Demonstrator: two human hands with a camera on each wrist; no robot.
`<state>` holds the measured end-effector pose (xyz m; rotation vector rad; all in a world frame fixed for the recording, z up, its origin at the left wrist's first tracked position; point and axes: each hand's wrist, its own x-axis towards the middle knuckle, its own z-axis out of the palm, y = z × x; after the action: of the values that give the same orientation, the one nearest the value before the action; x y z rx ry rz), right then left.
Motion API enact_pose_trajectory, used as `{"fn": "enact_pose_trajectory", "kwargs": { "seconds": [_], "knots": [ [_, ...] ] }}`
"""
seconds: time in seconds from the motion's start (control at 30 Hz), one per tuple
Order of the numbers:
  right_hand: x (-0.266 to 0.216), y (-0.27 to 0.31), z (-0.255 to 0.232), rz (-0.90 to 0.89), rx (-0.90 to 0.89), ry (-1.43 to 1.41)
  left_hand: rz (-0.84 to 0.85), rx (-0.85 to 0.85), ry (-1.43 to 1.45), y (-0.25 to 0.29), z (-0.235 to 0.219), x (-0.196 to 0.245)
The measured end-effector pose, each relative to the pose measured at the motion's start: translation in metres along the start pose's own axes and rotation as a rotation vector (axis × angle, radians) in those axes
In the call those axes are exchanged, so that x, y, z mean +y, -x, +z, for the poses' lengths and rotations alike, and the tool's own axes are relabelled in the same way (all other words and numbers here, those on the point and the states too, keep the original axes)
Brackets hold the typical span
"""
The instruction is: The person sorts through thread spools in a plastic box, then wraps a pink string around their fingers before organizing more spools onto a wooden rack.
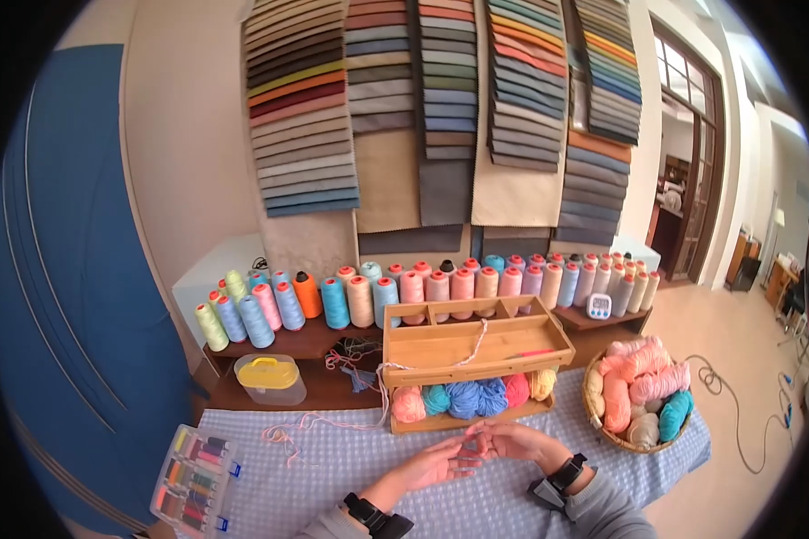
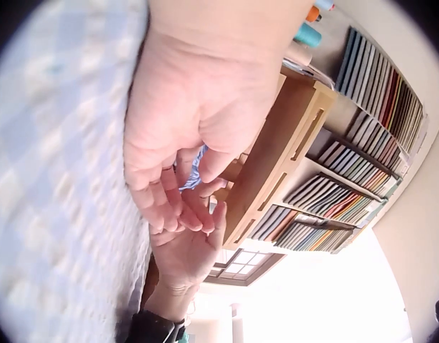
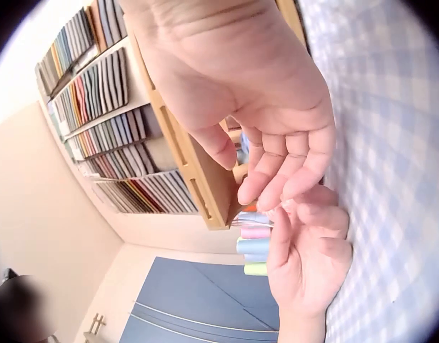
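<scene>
My left hand (image 1: 434, 463) and right hand (image 1: 514, 440) meet over the checked cloth, palms facing inward. Their fingers are loosely bent, and the fingertips overlap in the head view. Nothing shows between the fingers of the left hand (image 2: 201, 107) in its wrist view, nor in the right hand (image 3: 241, 93) in the other. Just beyond them stands a wooden box (image 1: 472, 422) with balls of yarn, blue yarn (image 1: 476, 398) among them, in its lower part. A braided cord (image 1: 476, 346) lies across its raised upper tray (image 1: 422, 346) and trails over the left side.
A wicker basket (image 1: 613, 433) of yarn skeins stands at right. On the left are a clear case (image 1: 189, 485) of small thread spools and a yellow-lidded tub (image 1: 271, 381). Thread cones (image 1: 335, 304) and a white timer (image 1: 600, 306) line the shelf behind. Loose strands (image 1: 283, 435) lie on the cloth.
</scene>
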<state>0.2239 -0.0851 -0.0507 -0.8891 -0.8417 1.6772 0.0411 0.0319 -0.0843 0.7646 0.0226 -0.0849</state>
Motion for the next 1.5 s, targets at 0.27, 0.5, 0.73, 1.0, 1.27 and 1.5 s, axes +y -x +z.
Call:
{"fn": "enact_pose_trajectory", "kwargs": {
  "seconds": [0.27, 0.5, 0.73, 1.0, 1.27, 1.5],
  "knots": [
    [0.018, -0.003, -0.014, -0.062, -0.012, -0.211, -0.014, 0.051, -0.043, 0.003, 0.008, 0.006],
    [0.020, -0.004, -0.016, -0.068, -0.021, -0.172, -0.039, 0.108, 0.050, 0.003, 0.005, 0.007],
    [0.022, -0.004, -0.021, -0.082, -0.020, -0.193, -0.050, 0.127, 0.026, 0.002, 0.012, 0.008],
    [0.024, -0.005, -0.023, -0.103, -0.035, -0.163, -0.054, 0.201, -0.003, -0.006, 0.022, 0.005],
    [0.023, -0.005, -0.023, -0.109, 0.002, -0.209, 0.109, 0.364, -0.146, -0.026, 0.032, -0.009],
    [0.021, -0.003, -0.020, -0.105, 0.031, -0.208, 0.110, 0.210, -0.037, -0.017, 0.025, -0.001]
  ]
}}
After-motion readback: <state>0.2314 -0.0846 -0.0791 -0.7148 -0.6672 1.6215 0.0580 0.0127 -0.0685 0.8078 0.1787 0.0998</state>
